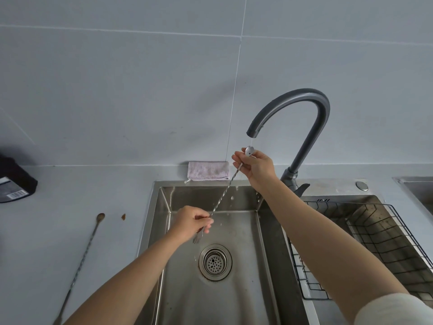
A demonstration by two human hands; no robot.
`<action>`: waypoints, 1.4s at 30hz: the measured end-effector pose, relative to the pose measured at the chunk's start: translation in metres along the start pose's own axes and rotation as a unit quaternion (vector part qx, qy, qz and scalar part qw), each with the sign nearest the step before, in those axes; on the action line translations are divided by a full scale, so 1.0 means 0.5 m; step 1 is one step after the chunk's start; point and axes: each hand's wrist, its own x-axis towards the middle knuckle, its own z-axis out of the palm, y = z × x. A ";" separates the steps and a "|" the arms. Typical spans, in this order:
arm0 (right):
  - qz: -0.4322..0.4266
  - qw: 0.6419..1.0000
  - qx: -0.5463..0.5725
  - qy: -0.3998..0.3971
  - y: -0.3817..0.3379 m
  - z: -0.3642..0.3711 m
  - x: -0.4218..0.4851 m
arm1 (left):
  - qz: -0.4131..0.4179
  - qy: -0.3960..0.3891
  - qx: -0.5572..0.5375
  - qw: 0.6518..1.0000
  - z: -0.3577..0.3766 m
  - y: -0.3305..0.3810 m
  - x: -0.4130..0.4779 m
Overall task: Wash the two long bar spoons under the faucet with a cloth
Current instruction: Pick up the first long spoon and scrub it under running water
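Note:
One long twisted bar spoon (pixel 223 192) slants over the steel sink (pixel 161 207). My right hand (pixel 256 166) pinches it near its bowl, which sits just below the grey faucet (pixel 302 113) spout in a thin stream of water. My left hand (pixel 193 222) grips the lower end, where a small fork tip pokes out below my fingers. Water drops fall around the shaft. The second bar spoon (pixel 82 261) lies on the counter to the left of the sink. A folded pale pink cloth (pixel 208 170) rests against the wall behind the sink.
A round drain strainer (pixel 215 262) sits in the sink floor. A black wire rack (pixel 365 245) fills the right basin. A dark container with a barcode (pixel 15 181) stands at the far left. A small brown smear (pixel 123 216) marks the counter.

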 end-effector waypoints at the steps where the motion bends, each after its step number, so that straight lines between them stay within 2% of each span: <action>1: -0.004 1.000 0.000 0.003 0.000 0.000 0.002 | 0.001 0.003 -0.002 1.000 -0.001 0.001 0.000; 9: -0.002 0.998 -0.059 0.014 -0.003 0.014 -0.001 | 0.014 -0.004 0.020 1.000 -0.005 0.009 -0.004; 17: -0.017 1.000 0.001 0.020 -0.010 0.012 0.003 | 0.003 0.002 0.026 1.000 -0.015 0.000 -0.005; 24: -0.007 0.998 -0.017 0.059 -0.004 0.023 -0.002 | 0.021 -0.003 0.042 0.999 -0.025 -0.001 -0.002; 32: -0.044 0.998 0.024 0.045 0.001 0.023 -0.013 | 0.037 -0.027 0.064 0.997 -0.032 0.001 0.003; 38: -0.032 0.994 -0.075 0.076 0.004 0.029 -0.019 | 0.052 -0.044 0.103 0.992 -0.039 -0.006 0.004; 42: -0.042 0.995 -0.080 0.045 0.001 0.027 -0.016 | 0.051 -0.033 0.108 0.992 -0.041 -0.009 0.008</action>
